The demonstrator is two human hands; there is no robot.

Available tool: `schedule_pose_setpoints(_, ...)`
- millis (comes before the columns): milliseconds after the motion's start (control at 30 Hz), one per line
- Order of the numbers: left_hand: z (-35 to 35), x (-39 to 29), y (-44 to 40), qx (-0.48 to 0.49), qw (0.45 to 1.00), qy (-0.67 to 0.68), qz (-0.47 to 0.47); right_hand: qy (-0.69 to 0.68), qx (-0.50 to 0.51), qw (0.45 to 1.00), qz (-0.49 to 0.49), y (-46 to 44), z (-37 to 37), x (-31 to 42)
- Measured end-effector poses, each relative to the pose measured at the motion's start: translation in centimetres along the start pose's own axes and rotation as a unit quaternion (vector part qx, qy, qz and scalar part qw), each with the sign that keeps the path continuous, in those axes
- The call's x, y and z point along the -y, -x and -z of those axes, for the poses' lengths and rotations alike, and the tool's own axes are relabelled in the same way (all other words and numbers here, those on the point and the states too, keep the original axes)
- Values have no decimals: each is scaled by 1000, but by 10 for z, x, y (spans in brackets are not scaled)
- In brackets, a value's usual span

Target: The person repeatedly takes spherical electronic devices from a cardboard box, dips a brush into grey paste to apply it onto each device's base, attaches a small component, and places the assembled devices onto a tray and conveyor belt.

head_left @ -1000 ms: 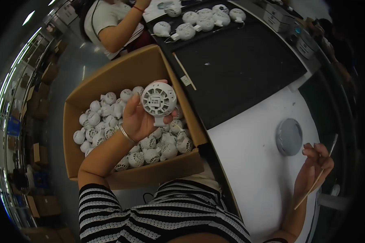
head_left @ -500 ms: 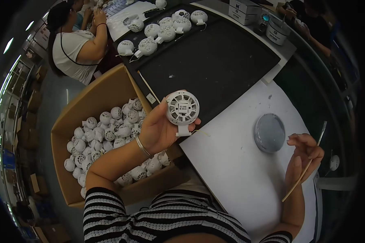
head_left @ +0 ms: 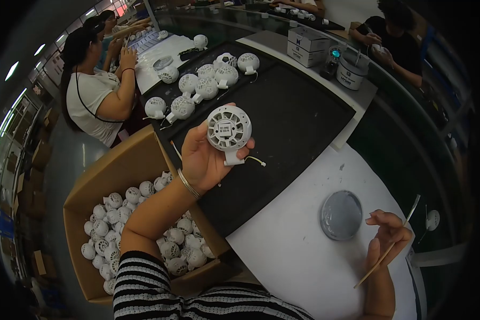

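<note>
My left hand (head_left: 204,161) is closed around a white round vented housing (head_left: 229,128), its slotted face and small printed label turned up toward me. From the short neck of this piece a thin wire with a small connector (head_left: 262,164) sticks out over the black mat. On the right, the fingers of my right hand (head_left: 393,234) are closed on a thin paintbrush (head_left: 372,268), wooden end down and pale tip up. Just left of that hand, a round dish of grey paste (head_left: 341,215) rests on the white sheet (head_left: 282,234); the brush is apart from it.
A cardboard box (head_left: 104,168) full of white vented balls stands at my left. More such balls (head_left: 205,88) lie along the far side of the black mat (head_left: 288,122). White boxes (head_left: 306,47) and a labelled tub (head_left: 352,72) stand behind. Co-workers (head_left: 98,88) sit at the left and right.
The view has tilted up, showing more of the far bench and people. The wire's connector now shows more plainly beside the housing. Both hands keep their hold.
</note>
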State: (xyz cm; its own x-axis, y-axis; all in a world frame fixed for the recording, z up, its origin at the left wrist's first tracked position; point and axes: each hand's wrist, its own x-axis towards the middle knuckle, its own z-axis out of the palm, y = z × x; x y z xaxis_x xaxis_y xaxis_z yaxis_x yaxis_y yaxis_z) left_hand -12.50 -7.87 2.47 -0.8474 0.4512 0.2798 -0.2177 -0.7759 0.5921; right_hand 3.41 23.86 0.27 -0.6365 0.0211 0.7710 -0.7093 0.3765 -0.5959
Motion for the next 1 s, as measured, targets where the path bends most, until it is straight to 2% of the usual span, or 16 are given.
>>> schedule_pose_setpoints(167, -5, 9, -4, 8, 999, 28, 15, 11, -9, 1000, -9, 1, 3, -4)
schedule_pose_setpoints(367, -11, 27, 8, -31, 999, 8, 8, 10, 10, 1000, 5, 3, 2, -6)
schedule_pose_setpoints(433, -9, 33, 12, 20, 1000, 18, 9, 16, 15, 1000, 12, 6, 1, -7)
schedule_pose_setpoints(533, -13, 41, 15, 27, 1000, -4, -9, 32, 38, 998, 48, 12, -1, -9)
schedule_pose_setpoints(600, -13, 40, 18, 33, 999, -22, -33, 85, 95, 984, 125, 15, -2, -11)
schedule_pose_setpoints(633, -12, 39, 19, 38, 996, -43, -62, 85, 96, 984, 123, 16, -2, -8)
schedule_pose_setpoints(700, -9, 39, 20, 43, 997, -36, -54, 125, 137, 973, 136, 16, -2, -5)
schedule_pose_setpoints(933, 1, 38, 20, 71, 996, 5, -49, 164, 164, 955, 186, 19, -5, -5)
schedule_pose_setpoints(1000, -1, 38, 20, 52, 997, 12, -49, 185, 158, 952, 184, 22, -5, -6)
